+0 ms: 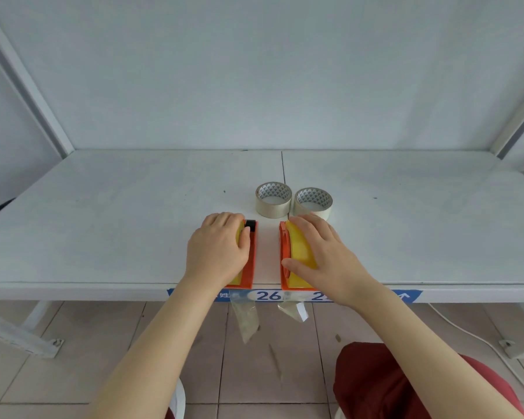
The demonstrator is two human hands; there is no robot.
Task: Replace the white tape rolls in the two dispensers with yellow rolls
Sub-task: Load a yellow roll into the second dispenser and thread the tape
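The left hand (217,247) grasps the left yellow roll (240,234); the right hand (324,255) grasps the right yellow roll (300,249); both white rolls (273,201) stand just behind the orange dispensers (285,252).

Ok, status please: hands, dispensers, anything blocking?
Left hand on left dispenser, right hand on right dispenser. Yellow rolls seated in both. Two white rolls lie behind, apart. Nothing blocking.

- White table (118,207), scuffed, seam line down the middle; set against a plain white wall (254,71).
- Blue numbered label (266,295) stuck on the table's front edge.
- Beige tiled floor (88,343) seen below the table; white cable (466,331) lying under its right end.
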